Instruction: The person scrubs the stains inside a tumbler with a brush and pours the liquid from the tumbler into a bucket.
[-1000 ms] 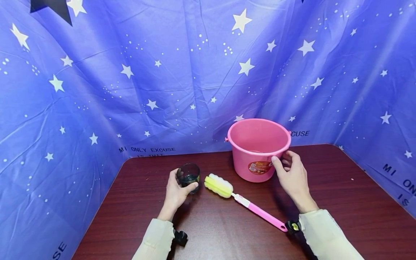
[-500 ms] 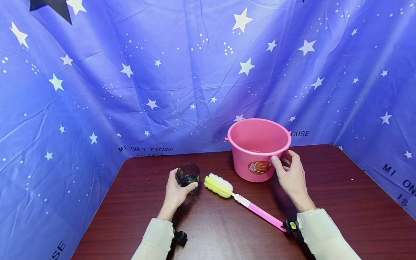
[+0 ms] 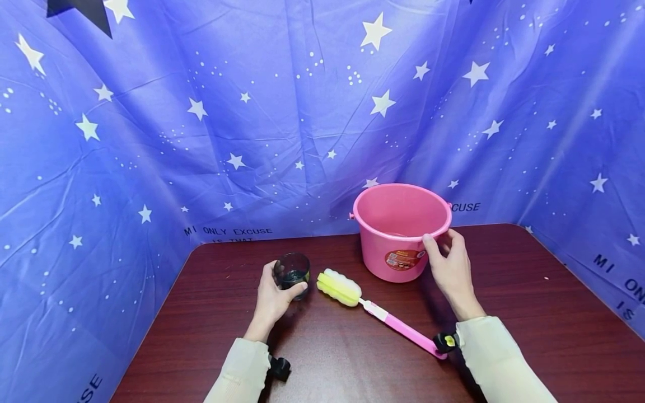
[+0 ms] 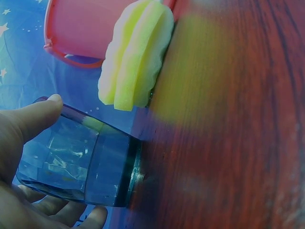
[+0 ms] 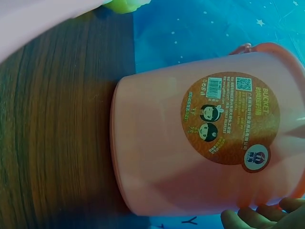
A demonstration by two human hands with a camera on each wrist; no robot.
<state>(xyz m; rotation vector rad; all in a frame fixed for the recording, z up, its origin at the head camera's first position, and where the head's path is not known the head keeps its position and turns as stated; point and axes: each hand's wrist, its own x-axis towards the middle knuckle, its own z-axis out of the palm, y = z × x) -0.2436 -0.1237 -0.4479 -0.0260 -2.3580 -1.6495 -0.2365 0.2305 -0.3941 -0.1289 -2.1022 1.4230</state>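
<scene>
My left hand (image 3: 271,299) grips a dark see-through glass cup (image 3: 293,268) at the left of the table. In the left wrist view the thumb lies at the cup's rim and the fingers curl round its far side. A pink bucket (image 3: 373,252) stands upright at the back, and my right hand (image 3: 452,274) holds its right side, thumb at the rim. Several fingertips show against the bucket's wall in the right wrist view. Between the hands lies a bottle brush (image 3: 410,334) with a yellow and white sponge head (image 3: 339,288), its head close to the cup.
The dark red wooden table (image 3: 322,358) ends at a blue curtain (image 3: 282,140) with white stars, which hangs behind it and along both sides. My right wrist's black camera (image 3: 445,341) overlaps the end of the brush handle.
My right hand and forearm have shifted slightly left, and the thumb has moved up to the bucket's rim. The left hand, cup, brush and bucket stay where they were.
</scene>
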